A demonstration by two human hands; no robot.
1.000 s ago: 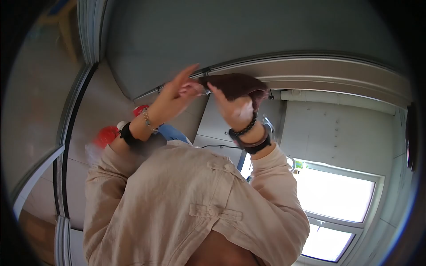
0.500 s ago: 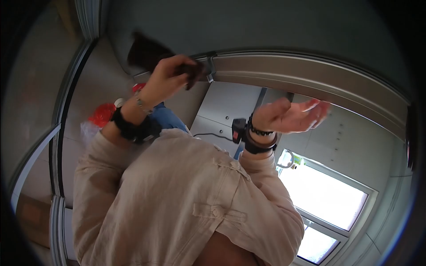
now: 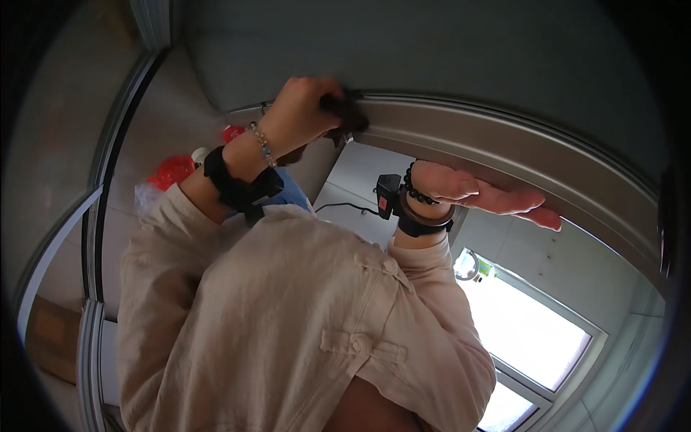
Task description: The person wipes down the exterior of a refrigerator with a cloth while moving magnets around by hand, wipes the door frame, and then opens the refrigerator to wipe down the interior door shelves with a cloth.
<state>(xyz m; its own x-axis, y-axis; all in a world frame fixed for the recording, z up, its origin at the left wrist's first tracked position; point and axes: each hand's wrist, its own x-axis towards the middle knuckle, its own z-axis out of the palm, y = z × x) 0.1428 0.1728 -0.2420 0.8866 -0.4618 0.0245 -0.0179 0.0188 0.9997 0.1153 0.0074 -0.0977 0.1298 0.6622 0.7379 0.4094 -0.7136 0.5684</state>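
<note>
A dark brown cloth (image 3: pixel 349 119) is in my left hand (image 3: pixel 306 108). The fingers are curled round it, and it lies against the left end of a brownish metal rail (image 3: pixel 504 137). Part of the cloth hangs below the hand; its edges are blurred. My right hand (image 3: pixel 482 193) is held flat, fingers stretched to the right and nothing in it. It is close by the rail's lower edge; whether it touches cannot be told. A black strap (image 3: pixel 234 183) is on the left wrist, and a black device (image 3: pixel 389 196) with a cable is at the right one.
Above the rail spreads a dark grey panel (image 3: pixel 432 50). A metal-framed sliding panel (image 3: pixel 133 108) stands at the left. Red plastic bags (image 3: pixel 175 171) lie on the floor near my jeans. White drawers (image 3: pixel 367 173) and a bright window (image 3: pixel 529 317) are lower right.
My left hand has moved right and brought the cloth onto the rail. The right hand has turned flatter, and its fingers have straightened out along the rail.
</note>
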